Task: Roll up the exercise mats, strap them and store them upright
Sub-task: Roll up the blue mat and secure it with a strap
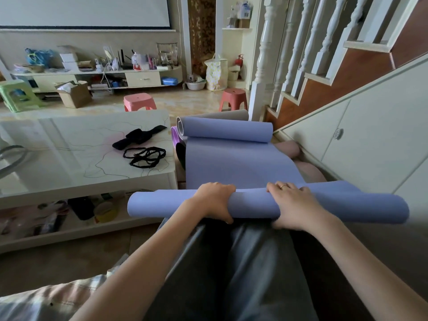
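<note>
Both forearms fill the bottom of the frame, reaching up over a lap in dark trousers to the mat, so I'm reading this as the rolling step, somewhere in the middle of it. Going left to right: the white coffee table (88, 181) takes the left half of the frame, and on it sit a black strap (139, 136) and, just below that, a tangle of black elastic bands (145, 156), both near the table's right edge and well apart from the hands. Centre of frame, the lavender mat (234, 162) runs away from me, its far end curled into a loose roll at upper centre, its near end wound into a roll (266, 205) lying crosswise just above the knees. My left hand (214, 201) is wrapped over that roll, fingers curled round the top and thumb under the near side, so it's gripping it. My right hand (294, 206), the one with the ring, lies over the roll just beside it, fingers spread on top and pressing; looks more like a flat hold than a full clamp. A purple mat (175, 135) peeks out behind the lavender one's left edge. Next, I'd guess: keep the roll tight and even, push it forward up the flat stretch, then reach left for a strap.
</note>
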Demonstrator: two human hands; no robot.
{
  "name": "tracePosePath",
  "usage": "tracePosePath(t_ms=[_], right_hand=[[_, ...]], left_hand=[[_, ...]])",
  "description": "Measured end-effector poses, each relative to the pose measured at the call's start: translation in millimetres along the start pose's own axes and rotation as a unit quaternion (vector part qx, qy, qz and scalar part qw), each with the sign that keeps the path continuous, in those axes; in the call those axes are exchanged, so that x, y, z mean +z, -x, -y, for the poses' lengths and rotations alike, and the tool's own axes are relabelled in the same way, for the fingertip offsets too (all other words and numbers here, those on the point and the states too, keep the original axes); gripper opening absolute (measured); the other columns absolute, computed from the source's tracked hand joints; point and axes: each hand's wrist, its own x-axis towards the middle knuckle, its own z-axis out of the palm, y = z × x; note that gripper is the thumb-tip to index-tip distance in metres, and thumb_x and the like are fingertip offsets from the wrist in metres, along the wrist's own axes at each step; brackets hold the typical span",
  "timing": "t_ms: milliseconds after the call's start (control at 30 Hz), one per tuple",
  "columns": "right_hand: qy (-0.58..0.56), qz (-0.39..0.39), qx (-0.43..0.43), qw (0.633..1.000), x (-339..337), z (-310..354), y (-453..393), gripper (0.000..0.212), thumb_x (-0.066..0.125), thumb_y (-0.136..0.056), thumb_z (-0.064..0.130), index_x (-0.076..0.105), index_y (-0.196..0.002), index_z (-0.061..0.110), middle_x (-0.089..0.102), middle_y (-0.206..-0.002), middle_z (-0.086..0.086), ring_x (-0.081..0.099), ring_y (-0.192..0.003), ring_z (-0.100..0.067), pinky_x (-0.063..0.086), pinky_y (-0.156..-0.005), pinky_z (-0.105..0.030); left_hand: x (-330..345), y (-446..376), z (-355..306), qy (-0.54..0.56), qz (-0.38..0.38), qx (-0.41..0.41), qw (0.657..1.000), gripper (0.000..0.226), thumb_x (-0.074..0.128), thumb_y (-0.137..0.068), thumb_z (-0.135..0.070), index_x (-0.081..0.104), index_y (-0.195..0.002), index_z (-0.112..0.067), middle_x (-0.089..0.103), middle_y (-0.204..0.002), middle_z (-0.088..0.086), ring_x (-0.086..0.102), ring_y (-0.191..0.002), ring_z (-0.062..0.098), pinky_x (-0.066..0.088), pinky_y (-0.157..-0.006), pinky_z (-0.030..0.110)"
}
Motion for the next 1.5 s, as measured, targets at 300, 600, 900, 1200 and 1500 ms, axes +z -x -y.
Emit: tracePosePath(t_ms=[300,600,900,1200,1500], right_hand=[[-0.140,0.094,0.026,0.985,5,-11,-34,0.069,0.080,-0.060,0.043,0.042,-0.115,0.024,0.060,-0.113,0.000,0.061,-0.091,-0.021,0.047,-0.075,-0.032],[0.030,-0.094,0.081,0.992,42,5,-7,0.077,0.075,-0.067,0.037,0.041,-0.136,0.024,0.052,-0.126,0.000,0.051,-0.116,-0.025,0.030,-0.099,-0.047],[-0.033,-0.011,0.061,0.998,30,5,-43,0.054,0.064,-0.074,0.023,0.038,-0.121,0.021,0.054,-0.116,-0.001,0.052,-0.111,-0.028,0.037,-0.079,-0.037],[0.002,-0.269,0.120,0.956,64,17,-32,0.076,0.077,-0.059,0.002,0.053,-0.128,0.020,0.058,-0.113,-0.008,0.056,-0.104,-0.031,0.028,-0.101,-0.066],[0.020,-0.295,0.044,0.954,61,7,-35,0.062,0.075,-0.058,0.011,0.053,-0.116,0.018,0.060,-0.103,-0.007,0.056,-0.093,-0.032,0.037,-0.088,-0.047]], left_hand=[[9,-14,-6,-0.171,-0.104,0.009,0.980,0.080,0.083,-0.061,-0.044,0.041,-0.126,-0.023,0.058,-0.114,-0.001,0.056,-0.104,0.027,0.040,-0.079,0.037],[16,-37,-8,-0.061,-0.059,0.004,0.996,0.055,0.070,-0.073,-0.030,0.041,-0.119,-0.022,0.061,-0.108,0.003,0.061,-0.100,0.030,0.033,-0.070,0.033],[50,-29,7,-0.123,-0.219,0.034,0.967,0.071,0.075,-0.052,-0.018,0.052,-0.119,-0.019,0.059,-0.099,0.002,0.060,-0.083,0.027,0.045,-0.081,0.039],[29,-42,0,-0.083,-0.131,-0.021,0.988,0.050,0.067,-0.075,-0.027,0.044,-0.118,-0.021,0.056,-0.101,0.001,0.059,-0.091,0.025,0.027,-0.067,0.030],[20,-26,1,-0.079,-0.102,-0.047,0.991,0.048,0.071,-0.070,-0.027,0.046,-0.111,-0.021,0.060,-0.095,0.001,0.062,-0.087,0.027,0.029,-0.063,0.029]])
